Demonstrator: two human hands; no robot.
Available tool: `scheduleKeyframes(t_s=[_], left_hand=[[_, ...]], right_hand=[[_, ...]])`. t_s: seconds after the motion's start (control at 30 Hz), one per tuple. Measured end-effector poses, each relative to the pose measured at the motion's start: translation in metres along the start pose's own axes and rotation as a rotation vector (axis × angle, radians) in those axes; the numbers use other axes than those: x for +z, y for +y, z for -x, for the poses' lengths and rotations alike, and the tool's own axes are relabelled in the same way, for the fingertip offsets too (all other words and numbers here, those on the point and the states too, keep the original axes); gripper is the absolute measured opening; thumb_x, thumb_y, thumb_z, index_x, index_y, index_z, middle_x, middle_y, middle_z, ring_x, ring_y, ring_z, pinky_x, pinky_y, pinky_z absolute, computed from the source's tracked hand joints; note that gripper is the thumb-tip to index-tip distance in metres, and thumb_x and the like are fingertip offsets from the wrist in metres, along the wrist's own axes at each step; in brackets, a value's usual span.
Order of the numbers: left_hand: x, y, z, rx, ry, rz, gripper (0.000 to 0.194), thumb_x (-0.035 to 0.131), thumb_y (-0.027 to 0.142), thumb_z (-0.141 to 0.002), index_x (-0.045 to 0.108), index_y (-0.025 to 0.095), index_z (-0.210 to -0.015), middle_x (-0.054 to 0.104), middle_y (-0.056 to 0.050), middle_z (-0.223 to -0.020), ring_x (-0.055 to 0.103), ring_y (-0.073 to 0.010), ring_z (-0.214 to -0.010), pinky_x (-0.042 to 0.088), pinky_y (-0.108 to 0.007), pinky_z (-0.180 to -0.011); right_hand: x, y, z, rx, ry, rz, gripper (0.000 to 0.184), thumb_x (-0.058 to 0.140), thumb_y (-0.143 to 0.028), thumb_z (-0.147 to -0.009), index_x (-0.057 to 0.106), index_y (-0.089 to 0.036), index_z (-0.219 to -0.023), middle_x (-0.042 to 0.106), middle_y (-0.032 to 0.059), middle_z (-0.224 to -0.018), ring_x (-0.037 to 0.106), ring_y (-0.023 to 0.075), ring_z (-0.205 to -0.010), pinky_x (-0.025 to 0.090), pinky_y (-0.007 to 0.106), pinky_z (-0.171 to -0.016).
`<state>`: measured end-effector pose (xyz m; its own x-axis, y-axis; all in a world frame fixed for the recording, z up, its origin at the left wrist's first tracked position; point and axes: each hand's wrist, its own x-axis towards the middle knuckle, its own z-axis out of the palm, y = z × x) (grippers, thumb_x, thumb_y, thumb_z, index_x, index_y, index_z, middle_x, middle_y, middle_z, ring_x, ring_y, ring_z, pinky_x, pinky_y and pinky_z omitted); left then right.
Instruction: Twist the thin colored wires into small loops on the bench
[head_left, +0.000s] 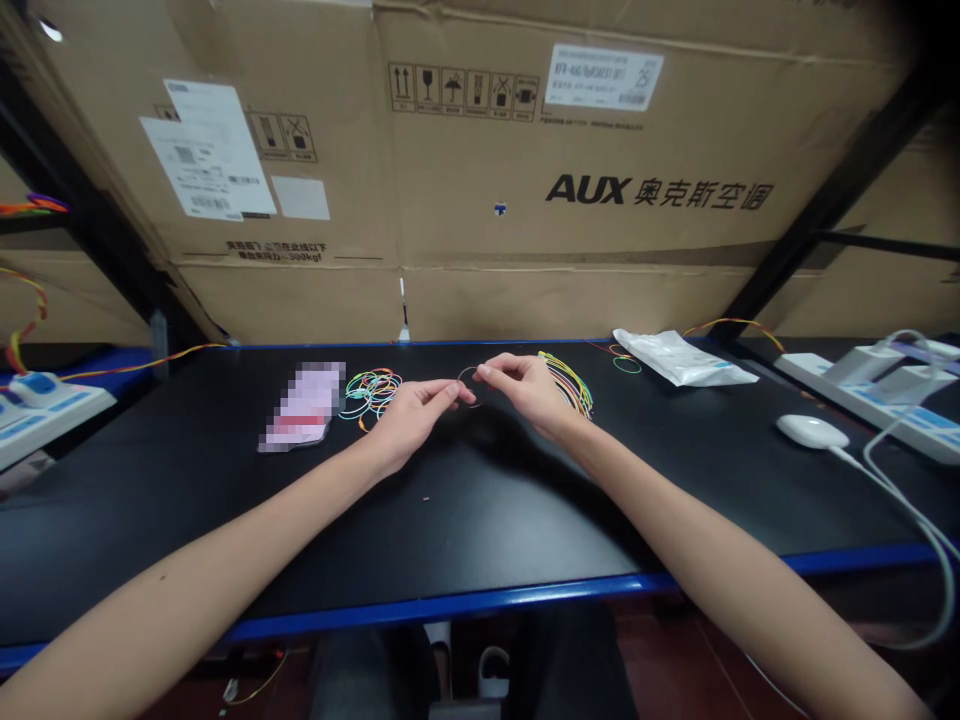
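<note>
A thin dark wire (466, 371) curves in a small loop between my two hands, above the black table. My left hand (414, 415) pinches one side of it between thumb and forefinger. From the other side, the fingertips of my right hand (525, 388) are closed on the wire too. Just left of my left hand lies a tangle of looped coloured wires (367, 395). Behind my right hand a bundle of yellow, green and other wires (568, 382) rests on the table, partly hidden by the hand.
A phone (304, 405) with a blurred screen lies at the left. On the right are a white plastic bag (679, 358), a white charger (812, 432) with cable and a power strip (885, 400). Another power strip (49, 415) is far left. Large cardboard boxes (480, 150) stand behind the table.
</note>
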<state>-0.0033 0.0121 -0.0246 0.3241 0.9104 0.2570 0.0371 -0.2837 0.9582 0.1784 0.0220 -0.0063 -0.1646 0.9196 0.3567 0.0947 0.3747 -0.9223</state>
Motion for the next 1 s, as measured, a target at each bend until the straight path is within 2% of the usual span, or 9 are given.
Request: scheduleKeyframes(t_s=[0.1,0.2,0.3,0.4,0.53,0.73,0.83,1.0], left_hand=[[0.000,0.000,-0.001,0.013,0.106,-0.153,0.022,0.058,0.035,-0.084,0.073,0.019,-0.082,0.071,-0.004,-0.088,0.060,-0.0206,-0.089,0.041,-0.035,-0.088],[0.001,0.001,-0.001,-0.030,0.139,-0.092,0.020,0.061,0.034,-0.082,0.072,0.018,-0.078,0.070,-0.004,-0.085,0.060,-0.0196,-0.086,0.042,-0.033,-0.084],[0.003,0.004,0.000,-0.150,0.026,0.230,0.020,0.066,0.037,-0.079,0.070,0.017,-0.078,0.067,-0.005,-0.085,0.060,-0.0187,-0.089,0.044,-0.032,-0.081],[0.003,0.010,0.001,-0.267,-0.104,0.526,0.019,0.069,0.034,-0.077,0.069,0.017,-0.085,0.063,-0.002,-0.077,0.061,-0.0165,-0.085,0.045,-0.031,-0.080],[0.002,0.016,0.003,-0.269,-0.193,0.651,0.023,0.068,0.029,-0.079,0.069,0.015,-0.096,0.054,0.001,-0.069,0.057,-0.0123,-0.077,0.045,-0.027,-0.077],[0.004,0.010,0.003,-0.253,-0.233,0.539,0.018,0.066,0.033,-0.081,0.066,0.015,-0.080,0.062,-0.004,-0.085,0.057,-0.0147,-0.088,0.044,-0.028,-0.081],[0.004,0.007,0.002,-0.202,-0.196,0.416,0.022,0.065,0.037,-0.081,0.067,0.015,-0.079,0.064,-0.006,-0.087,0.058,-0.0175,-0.095,0.044,-0.030,-0.085],[0.004,0.008,0.002,-0.110,-0.114,0.224,0.024,0.062,0.037,-0.082,0.068,0.015,-0.076,0.067,-0.006,-0.085,0.060,-0.0191,-0.094,0.044,-0.034,-0.089]], right_hand=[[0.001,-0.001,0.002,-0.076,0.027,0.105,0.024,0.067,-0.039,-0.075,0.068,-0.015,-0.071,0.064,0.0045,-0.074,0.056,0.0151,-0.069,0.042,0.029,-0.065],[0.000,0.002,0.001,-0.137,0.033,0.196,0.025,0.066,-0.040,-0.076,0.069,-0.016,-0.069,0.062,0.0040,-0.074,0.055,0.0147,-0.067,0.041,0.029,-0.062],[-0.003,0.009,-0.002,-0.141,0.010,0.181,0.025,0.065,-0.040,-0.077,0.068,-0.016,-0.071,0.063,0.0038,-0.075,0.057,0.0153,-0.070,0.042,0.029,-0.065],[-0.005,0.014,-0.005,-0.104,-0.015,0.130,0.026,0.065,-0.041,-0.076,0.068,-0.016,-0.072,0.063,0.0030,-0.074,0.057,0.0148,-0.069,0.043,0.028,-0.066],[-0.003,0.015,-0.005,-0.081,-0.055,0.073,0.026,0.065,-0.041,-0.076,0.067,-0.015,-0.072,0.063,0.0020,-0.072,0.056,0.0141,-0.069,0.043,0.027,-0.067],[-0.004,0.017,-0.004,-0.095,-0.098,0.048,0.025,0.065,-0.041,-0.078,0.069,-0.016,-0.075,0.065,0.0029,-0.077,0.059,0.0145,-0.073,0.044,0.027,-0.070],[-0.006,0.018,-0.005,-0.102,-0.084,0.057,0.025,0.065,-0.041,-0.077,0.069,-0.016,-0.075,0.066,0.0030,-0.078,0.059,0.0149,-0.074,0.044,0.028,-0.071],[-0.008,0.016,-0.005,-0.101,-0.084,0.071,0.024,0.066,-0.041,-0.077,0.069,-0.017,-0.073,0.066,0.0025,-0.075,0.059,0.0150,-0.073,0.043,0.028,-0.071]])
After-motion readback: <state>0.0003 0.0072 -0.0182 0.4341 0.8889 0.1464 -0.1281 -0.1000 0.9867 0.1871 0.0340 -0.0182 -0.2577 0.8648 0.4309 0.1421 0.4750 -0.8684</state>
